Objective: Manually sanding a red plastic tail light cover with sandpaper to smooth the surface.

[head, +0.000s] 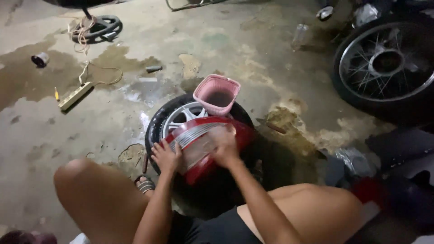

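A red tail-light cover (203,140) with a clear ribbed lens lies on top of a small black tyre with a silver rim (174,118) on the concrete floor. My left hand (166,156) grips the cover's left end, fingers spread over its edge. My right hand (224,145) presses on the lens near the middle; it is blurred and I cannot tell if it holds a cloth. A pink plastic basket (217,94) stands on the far side of the tyre. My bare knees frame the tyre on both sides.
A spoked motorcycle wheel (389,68) stands at the right. A power strip with cord (76,96) and another small tyre (97,28) lie at the far left. Wet patches (27,81) darken the floor. Dark parts and a crumpled bag (357,160) lie at right.
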